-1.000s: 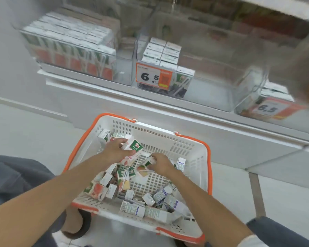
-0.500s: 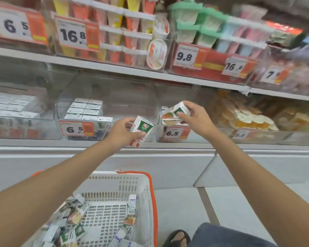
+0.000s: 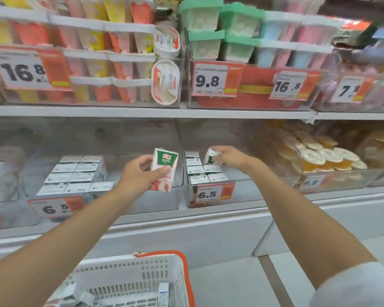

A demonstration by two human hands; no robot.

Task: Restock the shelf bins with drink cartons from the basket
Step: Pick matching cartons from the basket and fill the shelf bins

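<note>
right hand (image 3: 230, 157) had moved into the right bin (image 3: 248, 191), fingers pinching a tilted carton (image 3: 211, 157) just over the stocked rows (image 3: 197, 173), while left hand (image 3: 140, 173) gripped a green carton (image 3: 163, 169) upright before the left bin (image 3: 164, 200).

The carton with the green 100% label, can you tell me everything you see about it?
The drink carton is a small paperboard box, white on top, with a green panel reading 100% and a pink fruit picture near the bottom. It stands nearly upright, leaning a little. The left hand holds it, thumb across the front, just in front of the clear shelf bin. Nothing else touches it.
</note>
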